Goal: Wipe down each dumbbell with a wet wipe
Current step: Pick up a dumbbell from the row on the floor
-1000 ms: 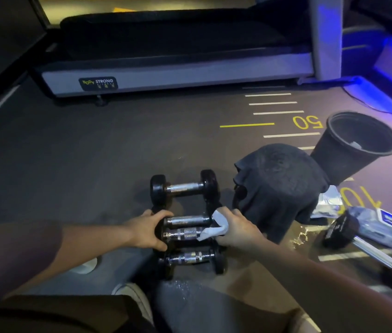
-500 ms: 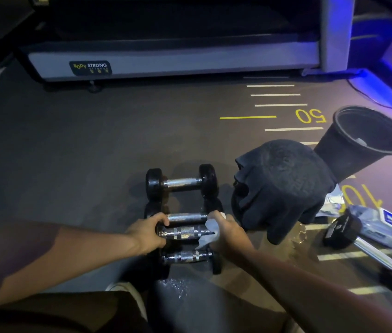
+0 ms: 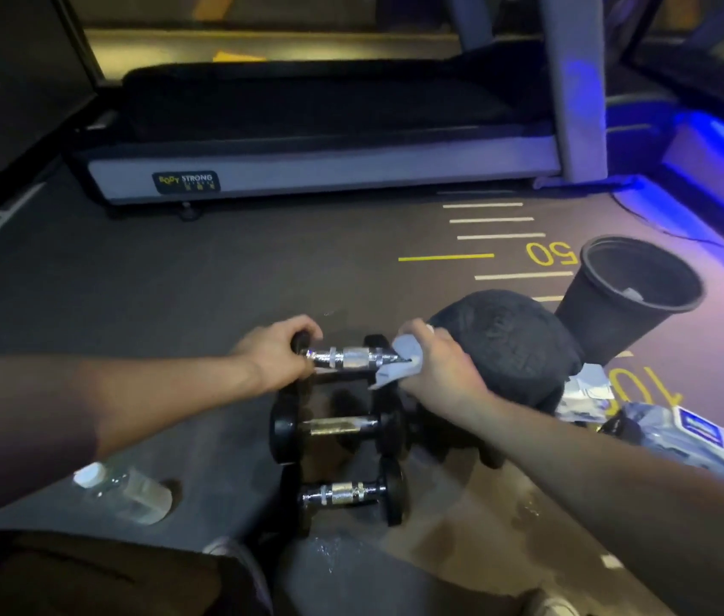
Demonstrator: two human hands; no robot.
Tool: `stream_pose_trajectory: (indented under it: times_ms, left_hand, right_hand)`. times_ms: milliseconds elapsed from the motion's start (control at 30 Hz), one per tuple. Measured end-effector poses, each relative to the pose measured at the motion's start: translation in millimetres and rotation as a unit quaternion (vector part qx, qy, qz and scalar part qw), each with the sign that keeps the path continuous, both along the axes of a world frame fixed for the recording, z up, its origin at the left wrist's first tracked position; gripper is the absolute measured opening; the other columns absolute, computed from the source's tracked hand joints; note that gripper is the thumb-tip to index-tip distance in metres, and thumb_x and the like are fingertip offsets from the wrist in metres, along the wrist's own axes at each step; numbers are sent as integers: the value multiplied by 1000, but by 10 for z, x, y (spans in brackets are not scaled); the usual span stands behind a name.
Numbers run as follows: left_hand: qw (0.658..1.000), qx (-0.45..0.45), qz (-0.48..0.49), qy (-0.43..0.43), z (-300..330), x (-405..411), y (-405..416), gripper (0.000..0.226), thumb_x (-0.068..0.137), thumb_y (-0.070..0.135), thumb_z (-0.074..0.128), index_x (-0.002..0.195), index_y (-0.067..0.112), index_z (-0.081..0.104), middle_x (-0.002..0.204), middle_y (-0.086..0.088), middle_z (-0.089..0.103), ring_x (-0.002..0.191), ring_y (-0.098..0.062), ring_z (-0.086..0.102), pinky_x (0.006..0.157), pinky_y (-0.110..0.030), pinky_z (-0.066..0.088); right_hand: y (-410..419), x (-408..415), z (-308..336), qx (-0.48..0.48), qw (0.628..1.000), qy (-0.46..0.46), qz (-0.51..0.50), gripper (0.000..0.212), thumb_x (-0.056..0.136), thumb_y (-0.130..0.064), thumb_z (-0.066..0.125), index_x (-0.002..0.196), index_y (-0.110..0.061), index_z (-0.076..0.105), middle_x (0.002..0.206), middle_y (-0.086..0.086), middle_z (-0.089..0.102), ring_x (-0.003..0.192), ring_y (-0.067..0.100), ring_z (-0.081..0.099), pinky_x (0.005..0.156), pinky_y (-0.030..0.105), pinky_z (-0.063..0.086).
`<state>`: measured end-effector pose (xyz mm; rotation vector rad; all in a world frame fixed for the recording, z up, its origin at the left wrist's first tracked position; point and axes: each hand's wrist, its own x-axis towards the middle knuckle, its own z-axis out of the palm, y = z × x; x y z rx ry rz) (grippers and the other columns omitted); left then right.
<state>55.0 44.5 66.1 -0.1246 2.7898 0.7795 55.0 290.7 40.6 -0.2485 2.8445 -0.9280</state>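
The treadmill base label reads "BODY STRONG"; the floor bears a yellow "50".

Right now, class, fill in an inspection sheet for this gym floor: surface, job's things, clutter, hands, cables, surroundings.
Surface: dark gym floor, yellow markings, wet patch near the feet.
Job's things: raised dumbbell; two more dumbbells; wet wipe.
Clutter: dark towel, black bin, wipes pack, water bottle.
Hands: left hand grips the dumbbell's end; right hand holds the wipe.
Cables: thin cable.
Surroundings: treadmill.
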Motion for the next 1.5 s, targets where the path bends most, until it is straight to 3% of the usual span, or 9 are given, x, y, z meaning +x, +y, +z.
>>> stream_pose_trajectory:
  times_ms: [100,200,333,667,967,1133,1200,1333,1500]
  left_hand:
    - [998,-2,-26,52,451,-158,252,45,77,20,70,115,41,61,99,11,65,66,-9,58,74,-27,51]
    - [994,2,-48,103,704,-267,602,46,78,23,67,118,45,58,103,12,64,93,-19,63,85,-31,52]
    - [990,26,-62,126,683,-348,1117,48,77,24,66,118,47,58,110,8,68,101,-25,64,85,-32,52]
    - [991,38,-103,76,395,-662,1685,48,73,26,68,113,49,58,104,14,68,96,-22,65,83,-33,54]
    - [979,-16,-154,129,228,-1049,1996,53,79,37,65,128,53,52,113,10,70,107,-27,64,82,-32,48]
    - [967,-41,-195,157,170,-1123,1911,63,82,49,61,138,61,36,111,7,71,102,-29,66,82,-36,51]
    - [964,-51,-217,146,159,-1142,1877,65,84,52,61,141,61,31,120,8,68,109,-29,63,85,-38,50]
    - [964,-37,-237,111,143,-1150,1849,67,86,53,61,142,61,25,127,2,61,119,-29,57,93,-40,48]
    - [965,-27,-242,94,136,-1149,1847,65,88,52,61,141,58,25,119,-2,59,116,-30,58,93,-40,48]
  right_hand:
    - [259,-73,408,6,999,39,-26,52,72,-24,74,112,-40,44,110,3,47,95,30,56,79,34,45]
    - [608,-106,733,31,996,72,-52,56,70,-27,77,111,-41,42,111,4,49,97,30,55,79,34,43]
    - [1116,-96,895,59,991,88,-81,60,69,-19,72,120,-35,44,116,7,51,104,33,54,81,35,43]
    - [1711,-197,590,60,992,54,-102,59,70,-15,73,123,-27,48,103,6,51,100,32,53,76,35,41]
    - [2035,-468,470,37,991,28,-126,59,73,-13,72,125,-25,47,108,7,49,98,27,50,70,28,32]
    - [2102,-558,411,45,992,14,-119,65,71,-17,72,128,-30,44,112,7,48,95,29,55,72,33,45]
    - [2102,-559,400,61,991,13,-117,70,68,-22,74,129,-33,42,114,5,44,93,30,57,78,38,51]
    - [2071,-538,445,75,991,40,-106,83,63,-26,79,137,-31,42,130,4,37,111,25,53,92,41,50]
    - [2031,-477,550,135,977,102,-132,87,60,-39,84,137,-29,44,130,5,39,122,29,43,92,44,49]
